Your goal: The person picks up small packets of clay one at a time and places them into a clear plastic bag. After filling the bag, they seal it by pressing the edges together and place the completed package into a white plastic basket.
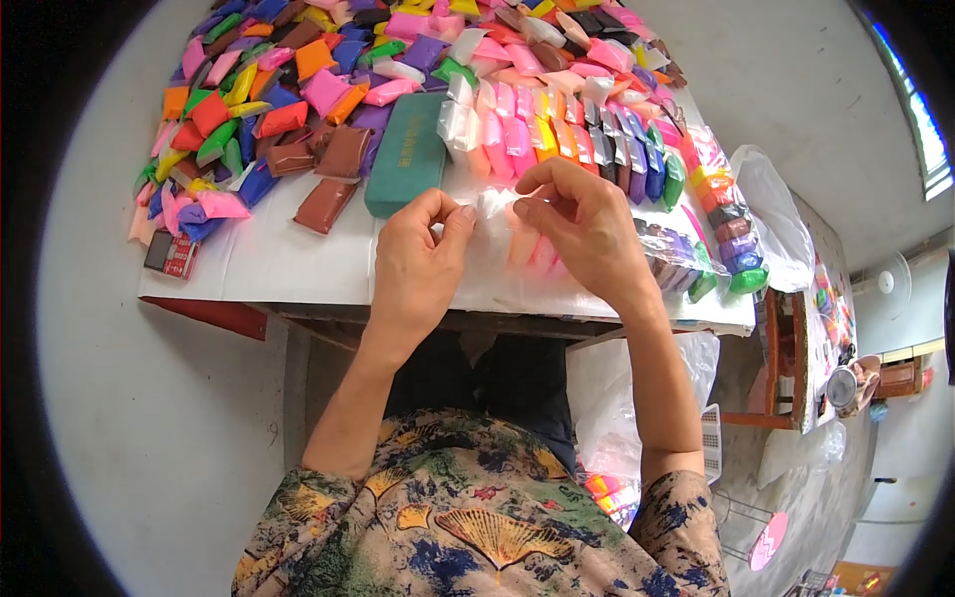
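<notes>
My left hand (423, 261) is closed in a pinch, thumb against forefinger, at the left edge of a clear plastic bag (491, 215). Opposite it, my right hand (589, 227) pinches the bag's other side. Pale and pink packets (537, 253) show through the film, partly hidden by my right hand. Just beyond my hands stand rows of small colored packets (517, 139), running from white through pink, yellow and orange to dark, blue and green. A green box (407, 154) lies left of these rows.
Loose colored packets (288, 119) are heaped over the back and left of the white table (298, 261). A small dark-and-red device (173, 255) sits at the left corner. Filled bags of packets (731, 234) line the right edge, beside an opened-out clear bag (776, 219).
</notes>
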`<state>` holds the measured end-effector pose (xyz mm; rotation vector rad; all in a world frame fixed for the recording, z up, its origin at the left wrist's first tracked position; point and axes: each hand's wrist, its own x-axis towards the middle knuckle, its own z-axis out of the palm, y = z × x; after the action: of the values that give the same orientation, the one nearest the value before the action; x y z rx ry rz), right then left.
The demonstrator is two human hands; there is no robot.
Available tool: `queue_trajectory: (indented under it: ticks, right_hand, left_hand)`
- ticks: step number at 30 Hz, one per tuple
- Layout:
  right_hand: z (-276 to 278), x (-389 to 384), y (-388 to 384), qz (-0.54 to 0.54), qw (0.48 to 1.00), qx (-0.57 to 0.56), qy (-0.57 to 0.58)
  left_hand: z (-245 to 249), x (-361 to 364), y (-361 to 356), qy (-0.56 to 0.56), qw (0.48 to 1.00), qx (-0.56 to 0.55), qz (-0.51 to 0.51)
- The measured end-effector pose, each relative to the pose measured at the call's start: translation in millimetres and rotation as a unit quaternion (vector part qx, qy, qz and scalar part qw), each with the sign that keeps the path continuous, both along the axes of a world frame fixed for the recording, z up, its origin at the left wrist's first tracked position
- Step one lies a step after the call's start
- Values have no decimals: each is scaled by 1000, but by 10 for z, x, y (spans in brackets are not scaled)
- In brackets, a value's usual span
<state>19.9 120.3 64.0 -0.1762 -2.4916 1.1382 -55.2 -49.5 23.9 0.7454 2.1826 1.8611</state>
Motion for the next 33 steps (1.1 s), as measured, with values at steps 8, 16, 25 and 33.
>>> queue_trajectory:
  ticks: [8,16,25,33]
  right_hand:
    - [-130,30,57,-121,942,287,127]
    - [-95,288,-32,-36,921,331,201]
    - [-245,324,-10,-16,939,289,185]
    - [-289,579,268,-51,927,323,183]
  left_hand:
    - [-40,-22,45,49,997,-36,50]
    - [-49,-23,84,82,991,-62,82]
    - [141,299,71,544,836,-65,44]
    - [-122,79,99,513,854,-85,2]
